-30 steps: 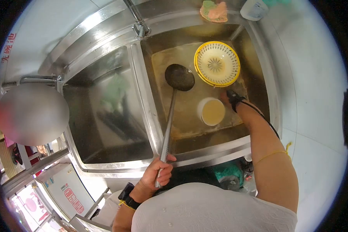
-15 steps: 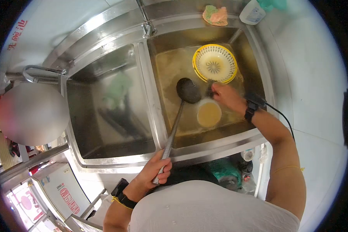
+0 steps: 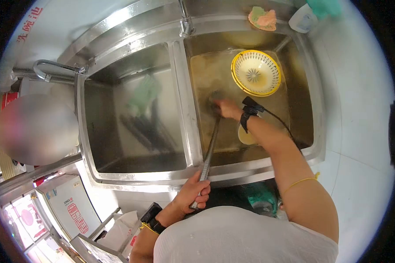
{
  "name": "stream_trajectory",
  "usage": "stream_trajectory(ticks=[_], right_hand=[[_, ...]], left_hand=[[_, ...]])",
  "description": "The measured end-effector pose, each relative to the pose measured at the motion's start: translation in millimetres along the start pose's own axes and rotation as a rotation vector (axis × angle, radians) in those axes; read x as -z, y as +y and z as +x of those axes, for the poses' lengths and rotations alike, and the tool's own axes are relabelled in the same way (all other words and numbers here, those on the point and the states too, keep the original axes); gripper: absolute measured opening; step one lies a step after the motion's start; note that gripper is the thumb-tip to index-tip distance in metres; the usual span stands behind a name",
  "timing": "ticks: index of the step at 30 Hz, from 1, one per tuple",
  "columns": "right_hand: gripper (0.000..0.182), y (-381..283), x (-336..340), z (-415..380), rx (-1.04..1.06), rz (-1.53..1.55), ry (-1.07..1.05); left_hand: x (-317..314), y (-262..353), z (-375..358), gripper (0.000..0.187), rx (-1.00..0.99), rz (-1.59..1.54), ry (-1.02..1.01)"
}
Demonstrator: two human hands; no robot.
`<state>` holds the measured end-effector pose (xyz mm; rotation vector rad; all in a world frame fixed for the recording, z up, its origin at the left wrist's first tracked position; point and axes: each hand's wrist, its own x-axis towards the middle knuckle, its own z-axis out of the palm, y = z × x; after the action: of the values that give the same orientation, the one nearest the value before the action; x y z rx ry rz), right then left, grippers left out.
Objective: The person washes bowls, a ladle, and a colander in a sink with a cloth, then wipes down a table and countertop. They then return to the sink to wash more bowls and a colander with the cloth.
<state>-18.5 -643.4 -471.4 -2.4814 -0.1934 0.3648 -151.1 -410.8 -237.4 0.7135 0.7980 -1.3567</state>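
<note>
My left hand (image 3: 194,193) is closed around the handle of a long metal ladle (image 3: 211,144), which slants up into the murky water of the right basin. At the ladle's bowl end, my right hand (image 3: 226,108) is closed on a dark scrubber (image 3: 215,97), blurred and partly under water; the bowl is largely hidden. A yellow-rimmed strainer basket (image 3: 256,72) sits in the water above my right hand. Beneath my right wrist, a round pale dish (image 3: 247,133) shows in part.
The left basin (image 3: 136,109) holds cloudy water with a green cloth and dark long items. Faucets (image 3: 186,26) stand at the back. On the rear ledge lie a green-and-orange cloth (image 3: 263,19) and a white bottle (image 3: 303,19). A steel divider separates the basins.
My right hand has moved left from beside the ladle onto its bowl end, and its forearm now partly covers the round dish. The whole view has shifted slightly. My left hand keeps its hold.
</note>
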Motion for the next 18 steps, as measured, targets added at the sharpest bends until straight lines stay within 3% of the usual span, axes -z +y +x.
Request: stream_trajectory(ticks=[2, 4, 5, 7, 8, 10, 12, 14, 16, 18], right_hand=[[0.023, 3.3, 10.7, -2.1, 0.104, -0.095, -0.112], [0.024, 22.7, 21.1, 1.0, 0.013, -0.495, -0.434], [0.024, 34.8, 9.9, 9.6, 0.018, -0.492, -0.430], [0.026, 55.1, -24.3, 28.8, -0.232, -0.479, 0.008], [0.026, 56.9, -29.7, 28.7, -0.232, -0.478, -0.001], [0.027, 14.9, -4.7, 15.7, 0.116, -0.041, 0.266], [0.025, 4.8, 7.2, 4.2, 0.157, 0.013, 0.174], [0.024, 7.2, 29.0, -5.3, -0.075, -0.113, -0.318], [0.023, 1.2, 48.3, -12.1, -0.089, -0.181, -0.320], [0.022, 12.7, 26.8, -6.6, -0.171, -0.357, 0.011]], left_hand=[[2.6, 1.2, 1.7, 0.020, -0.014, 0.003, -0.014], [-1.4, 1.6, 0.9, 0.022, -0.031, 0.006, -0.019], [-8.3, 1.0, 0.3, 0.024, -0.046, 0.107, 0.054], [-10.5, 2.8, 1.2, 0.026, -0.063, 0.202, 0.131], [-10.3, 1.3, 2.8, 0.028, -0.093, 0.251, 0.166], [-11.1, -2.3, 4.2, 0.030, -0.108, 0.305, 0.200], [-14.0, -0.4, 3.2, 0.036, -0.143, 0.358, 0.196], [-11.1, -1.9, 6.3, 0.038, -0.138, 0.399, 0.204], [-8.6, -2.4, 7.9, 0.040, -0.133, 0.446, 0.213], [-5.6, -3.0, 7.6, 0.034, -0.143, 0.464, 0.189]])
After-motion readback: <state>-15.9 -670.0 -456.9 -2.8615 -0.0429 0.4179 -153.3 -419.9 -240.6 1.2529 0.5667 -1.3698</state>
